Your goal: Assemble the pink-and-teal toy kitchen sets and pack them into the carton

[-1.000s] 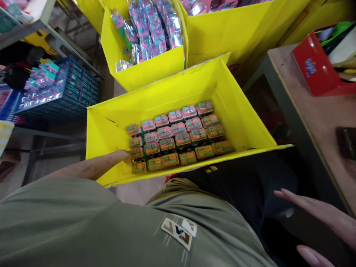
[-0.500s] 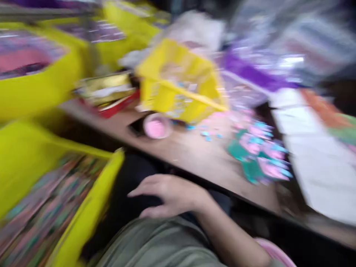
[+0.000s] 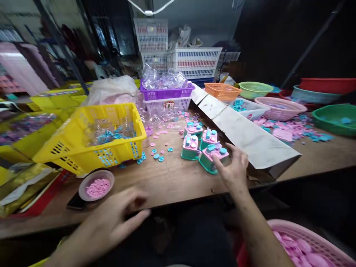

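Several small toy kitchen units [image 3: 190,144], with green bases and pink tops bearing blue pieces, stand in a cluster on the wooden table. My right hand [image 3: 235,167] has its thumb and fingers around the nearest toy kitchen unit [image 3: 210,160], which stands upright on the tabletop. My left hand [image 3: 119,217], somewhat blurred, is over the table's front edge at the left. Its thumb is apart from the curled fingers, and nothing shows between them. Beyond it sits a bowl [image 3: 109,182] of small pink pieces.
A yellow basket [image 3: 83,155] holds clear and blue parts. Loose pink and blue discs [image 3: 161,159] lie beside it. A long white cardboard box [image 3: 244,131] runs along the right. Pink [image 3: 279,107] and green [image 3: 338,120] baskets stand beyond; another pink basket [image 3: 311,235] is lower right.
The view has swung from the yellow crates at the left to the table. One hand showed over the lap before; now both show, the right one at the nearest toy kitchen unit.
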Demonstrator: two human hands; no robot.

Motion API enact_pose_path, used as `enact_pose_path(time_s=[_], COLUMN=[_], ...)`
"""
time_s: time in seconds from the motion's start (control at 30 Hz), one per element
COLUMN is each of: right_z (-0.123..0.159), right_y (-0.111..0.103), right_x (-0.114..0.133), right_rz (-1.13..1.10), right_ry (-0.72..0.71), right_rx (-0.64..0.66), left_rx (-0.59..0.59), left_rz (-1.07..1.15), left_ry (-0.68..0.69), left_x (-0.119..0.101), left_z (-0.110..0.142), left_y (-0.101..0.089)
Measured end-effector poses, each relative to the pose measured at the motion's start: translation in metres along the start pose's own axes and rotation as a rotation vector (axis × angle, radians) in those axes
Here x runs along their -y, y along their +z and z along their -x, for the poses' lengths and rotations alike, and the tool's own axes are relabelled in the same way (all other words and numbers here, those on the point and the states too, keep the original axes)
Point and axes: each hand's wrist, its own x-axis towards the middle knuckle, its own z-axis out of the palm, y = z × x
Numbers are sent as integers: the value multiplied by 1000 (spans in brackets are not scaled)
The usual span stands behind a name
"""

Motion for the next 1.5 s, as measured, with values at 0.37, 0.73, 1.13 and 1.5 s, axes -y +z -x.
enact_pose_path(time_s=[0.37, 0.73, 1.13, 1.5], right_z=[10, -1, -4, -60], right_y=[-9, -41, -18, 141], right_x=[-73, -75, -48, 143], right_rz=[-115, -205, -71, 160], right_ry=[-140, -95, -282, -641], right_rx=[413, 709, 786, 976], left_rx=[-175, -104, -113, -237], left_rz=[305, 331, 135, 468], left_ry=[177, 289, 249, 84], left_x=[-1, 29, 53, 102], left_z=[-298, -311, -129, -47], left_y=[99, 102, 59, 57])
